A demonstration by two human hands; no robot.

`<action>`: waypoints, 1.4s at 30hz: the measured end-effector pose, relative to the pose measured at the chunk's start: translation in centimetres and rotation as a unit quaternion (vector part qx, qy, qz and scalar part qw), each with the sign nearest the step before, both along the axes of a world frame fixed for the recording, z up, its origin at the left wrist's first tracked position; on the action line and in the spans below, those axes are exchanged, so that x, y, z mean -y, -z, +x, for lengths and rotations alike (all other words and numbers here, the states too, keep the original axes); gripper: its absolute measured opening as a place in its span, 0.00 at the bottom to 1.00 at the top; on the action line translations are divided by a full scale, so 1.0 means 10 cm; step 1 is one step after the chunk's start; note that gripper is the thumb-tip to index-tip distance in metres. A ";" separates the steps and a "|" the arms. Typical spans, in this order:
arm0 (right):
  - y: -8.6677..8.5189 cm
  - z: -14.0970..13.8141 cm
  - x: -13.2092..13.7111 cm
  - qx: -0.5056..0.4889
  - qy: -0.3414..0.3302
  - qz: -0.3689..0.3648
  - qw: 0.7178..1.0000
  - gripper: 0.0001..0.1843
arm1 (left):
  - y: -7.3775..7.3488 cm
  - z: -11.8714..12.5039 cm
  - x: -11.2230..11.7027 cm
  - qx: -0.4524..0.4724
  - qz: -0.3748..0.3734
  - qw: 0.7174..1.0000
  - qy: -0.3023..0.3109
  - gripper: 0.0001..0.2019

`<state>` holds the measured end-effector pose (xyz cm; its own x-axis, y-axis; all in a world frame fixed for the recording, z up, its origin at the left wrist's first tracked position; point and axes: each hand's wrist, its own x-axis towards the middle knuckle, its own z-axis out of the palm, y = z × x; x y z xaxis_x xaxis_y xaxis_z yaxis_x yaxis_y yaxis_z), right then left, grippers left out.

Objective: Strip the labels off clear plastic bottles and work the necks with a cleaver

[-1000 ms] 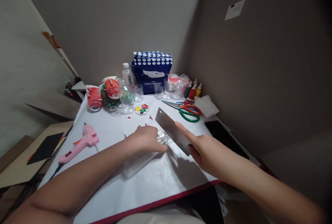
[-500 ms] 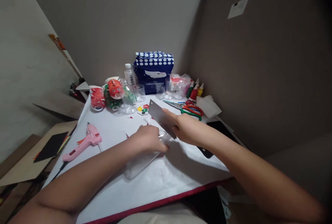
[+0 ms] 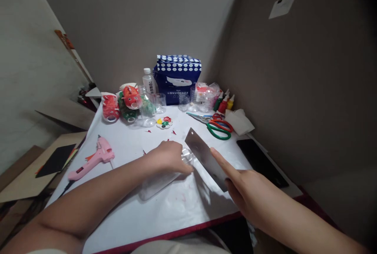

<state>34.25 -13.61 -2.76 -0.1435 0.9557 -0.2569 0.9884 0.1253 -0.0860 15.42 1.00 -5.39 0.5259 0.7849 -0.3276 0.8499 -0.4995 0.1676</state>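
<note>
Lying on its side on the white-covered table is a clear plastic bottle (image 3: 156, 187). My left hand (image 3: 169, 156) is closed around its upper part, pressing it to the table, and hides much of it. In my right hand (image 3: 246, 187) is a cleaver (image 3: 204, 158) with a broad grey blade and a small hole near its far corner. My index finger stretches along the blade's top; the handle is covered by my fingers. The blade is to the right of the bottle's narrow end, seemingly apart from it.
A pink hot glue gun (image 3: 96, 158) lies left. Behind are red and green painted bottle figures (image 3: 132, 97), a paint palette (image 3: 164, 122), cut plastic pieces (image 3: 184, 103), a blue bag (image 3: 178, 81) and paint bottles (image 3: 224, 103). Scissors (image 3: 219, 128) and a black tablet-like slab (image 3: 262, 161) lie right.
My right hand has drawn the cleaver back toward me and to the right, away from the bottle's end. My left hand stays on the bottle. The view has shifted slightly.
</note>
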 end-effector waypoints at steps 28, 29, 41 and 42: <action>-0.16 -0.15 -0.36 0.029 -0.042 0.031 0.998 0.47 | -0.13 0.07 0.04 -0.045 0.017 0.998 0.031 0.36; -0.20 -0.18 -0.47 0.024 -0.047 0.045 0.998 0.46 | -0.13 0.07 0.05 -0.048 0.027 0.998 0.026 0.35; -0.06 -0.27 -0.30 0.051 -0.046 0.029 0.997 0.52 | -0.08 0.00 -0.05 -0.025 -0.045 0.999 0.000 0.32; -0.01 -0.22 -0.19 0.042 -0.041 0.022 0.998 0.53 | -0.08 0.00 -0.05 -0.021 -0.061 0.998 0.005 0.30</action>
<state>32.03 -11.75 -2.65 -0.2006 0.9525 -0.2291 0.9783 0.2072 0.0049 15.44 1.53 -4.60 0.5167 0.7331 -0.4422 0.8529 -0.4860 0.1908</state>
